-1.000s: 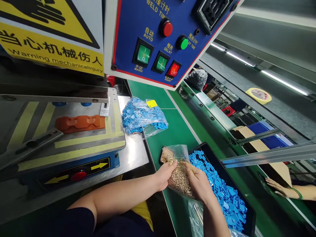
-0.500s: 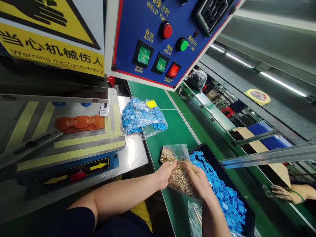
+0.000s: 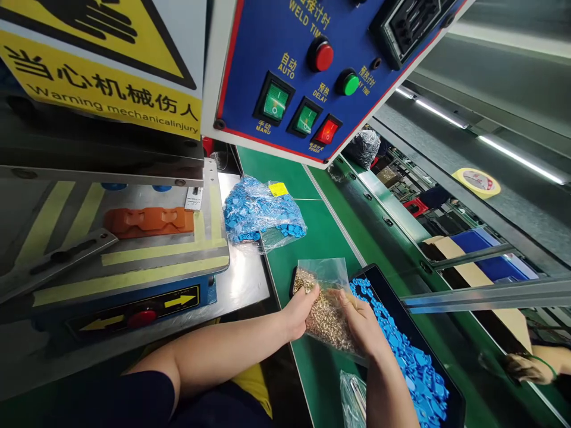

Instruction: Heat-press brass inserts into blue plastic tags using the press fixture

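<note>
A clear plastic bag of small brass-coloured metal parts (image 3: 328, 324) hangs between my two hands above the green bench. My left hand (image 3: 301, 312) is closed on the bag's left side, thumb on top. My right hand (image 3: 360, 321) pinches its right side, and the fingers underneath are hidden. Beyond the bag's left edge, more brass-coloured parts show in a small dark container, mostly covered by the bag. Close by on the right, a black tray (image 3: 455, 395) holds many small blue plastic parts (image 3: 419, 362).
A welding machine's control panel (image 3: 285, 71) overhangs the bench. On the left, an orange fixture (image 3: 151, 221) sits on the machine's metal plate. A plastic bag of blue parts (image 3: 263, 208) lies behind my hands. Another person's hand (image 3: 530, 367) is at far right.
The view has shifted slightly, so the machine appears a little farther right. My hands keep hold of the bag, nearly unmoved. The other person's hand has moved right.
</note>
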The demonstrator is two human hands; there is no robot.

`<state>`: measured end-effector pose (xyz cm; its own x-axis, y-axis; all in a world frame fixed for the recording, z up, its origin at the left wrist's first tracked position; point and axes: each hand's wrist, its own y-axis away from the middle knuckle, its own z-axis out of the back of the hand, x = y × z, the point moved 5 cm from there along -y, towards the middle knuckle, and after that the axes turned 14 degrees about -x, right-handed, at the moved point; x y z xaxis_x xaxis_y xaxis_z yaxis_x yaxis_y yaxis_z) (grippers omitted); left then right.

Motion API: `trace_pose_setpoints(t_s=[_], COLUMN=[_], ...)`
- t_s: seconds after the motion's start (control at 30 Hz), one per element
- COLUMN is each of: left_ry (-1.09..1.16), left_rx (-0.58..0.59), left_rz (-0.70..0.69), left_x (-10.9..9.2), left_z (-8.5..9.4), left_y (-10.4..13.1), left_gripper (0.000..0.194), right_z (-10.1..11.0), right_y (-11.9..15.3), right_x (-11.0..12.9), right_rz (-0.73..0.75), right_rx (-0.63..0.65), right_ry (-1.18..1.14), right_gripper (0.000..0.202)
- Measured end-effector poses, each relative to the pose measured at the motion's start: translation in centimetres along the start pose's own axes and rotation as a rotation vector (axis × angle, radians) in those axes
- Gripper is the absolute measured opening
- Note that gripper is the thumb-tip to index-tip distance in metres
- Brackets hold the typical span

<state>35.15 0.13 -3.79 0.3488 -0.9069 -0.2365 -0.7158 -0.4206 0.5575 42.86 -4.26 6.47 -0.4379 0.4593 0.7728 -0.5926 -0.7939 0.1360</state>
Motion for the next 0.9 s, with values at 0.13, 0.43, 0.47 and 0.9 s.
trace_pose_setpoints(t_s=[0.13,0.43,0.47,0.9], left_ry=[-0.006,-0.011,-0.009,0.056], left_rx=[-0.039,-0.058,-0.067,-0.172], left_rz=[0.004,0.016,0.027,0.003], left_x=[0.17,0.56,0.70,0.29], left_z=[0.08,0.21,0.37,0.09], left_y=[-0.25,-0.38,-0.51,-0.02], left_gripper=[0.053,0.053,0.054,0.048], right_z=[-0.14,0.23,0.34,0.56], right_y=[-0.11,-0.36,-0.41,-0.70], right_x=[-0.16,-0.63,-0.59,-0.81], right_rz=[-0.009,-0.026,-0.025,0.001], right_rx=[0.019,0.031,0.017,0.000], right_ry=[-0.026,-0.064,-0.058,-0.019], right_gripper=[0.065,0.059,0.059,0.060])
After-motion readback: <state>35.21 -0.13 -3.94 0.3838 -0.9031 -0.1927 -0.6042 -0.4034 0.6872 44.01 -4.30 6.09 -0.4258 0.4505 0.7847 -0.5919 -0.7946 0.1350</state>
